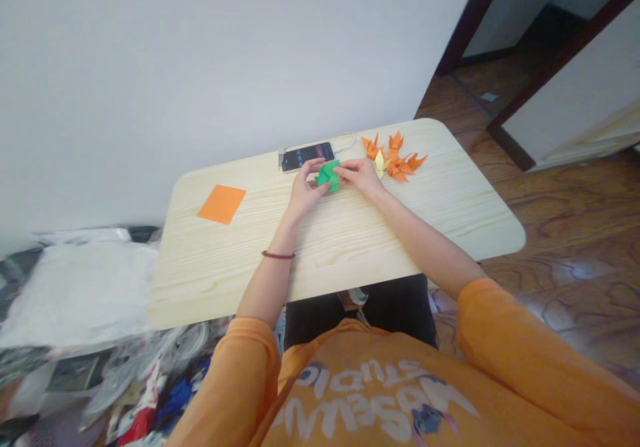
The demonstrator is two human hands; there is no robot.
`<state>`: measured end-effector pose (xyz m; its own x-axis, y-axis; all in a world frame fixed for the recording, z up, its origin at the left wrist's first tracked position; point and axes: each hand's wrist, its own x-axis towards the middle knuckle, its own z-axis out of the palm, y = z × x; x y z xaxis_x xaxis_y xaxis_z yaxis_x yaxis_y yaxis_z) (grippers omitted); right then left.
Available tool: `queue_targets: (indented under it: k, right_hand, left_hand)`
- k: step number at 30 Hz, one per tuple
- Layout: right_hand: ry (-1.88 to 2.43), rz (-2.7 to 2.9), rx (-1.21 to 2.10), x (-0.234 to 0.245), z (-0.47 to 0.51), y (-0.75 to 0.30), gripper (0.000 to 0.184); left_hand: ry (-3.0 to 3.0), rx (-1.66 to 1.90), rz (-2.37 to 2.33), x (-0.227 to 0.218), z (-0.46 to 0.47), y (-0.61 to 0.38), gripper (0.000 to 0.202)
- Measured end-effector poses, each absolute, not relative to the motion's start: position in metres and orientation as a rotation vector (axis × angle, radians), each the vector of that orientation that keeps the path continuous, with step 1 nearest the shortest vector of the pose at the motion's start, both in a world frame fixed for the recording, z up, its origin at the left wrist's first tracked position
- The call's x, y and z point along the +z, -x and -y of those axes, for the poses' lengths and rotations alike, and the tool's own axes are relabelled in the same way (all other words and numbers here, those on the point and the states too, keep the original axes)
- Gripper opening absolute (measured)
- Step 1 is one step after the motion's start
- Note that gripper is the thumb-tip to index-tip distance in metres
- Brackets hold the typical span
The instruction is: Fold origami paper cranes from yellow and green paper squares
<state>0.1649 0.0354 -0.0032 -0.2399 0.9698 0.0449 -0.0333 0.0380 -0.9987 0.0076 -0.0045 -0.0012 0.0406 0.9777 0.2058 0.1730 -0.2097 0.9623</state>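
Note:
A partly folded piece of green origami paper (327, 175) is held up between both hands over the middle of the table. My left hand (304, 190) pinches it from the left, thumb at the lower edge and fingers behind. At its right edge, the thumb and fingertips of my right hand (364, 177) close on the paper. Close beyond the right hand lie several orange folded paper cranes (399, 164) and a yellow folded paper piece (380, 163). Flat on the left part of the table is an orange paper square (222, 204).
A phone (307, 156) with a white cable (346, 142) lies at the back of the pale wooden table (210, 277), near the wall. Bags and assorted items (145, 380) are piled on the floor at the left. A doorway opens at the right.

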Motion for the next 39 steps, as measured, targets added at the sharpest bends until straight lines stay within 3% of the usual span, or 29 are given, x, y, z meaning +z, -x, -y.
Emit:
queue_targets:
  k: [7, 39]
  right_hand:
    - [1.051, 1.349, 1.387, -0.0046, -0.0328, -0.1621, 0.035]
    - [1.086, 1.353, 1.437, 0.0008, -0.0317, -0.1639, 0.035]
  left_hand:
    - [-1.355, 1.193, -1.312, 0.0005, 0.0032, -0.0065, 0.038]
    - [-1.261, 1.141, -1.297, -0.0037, 0.0058, -0.0074, 0.044]
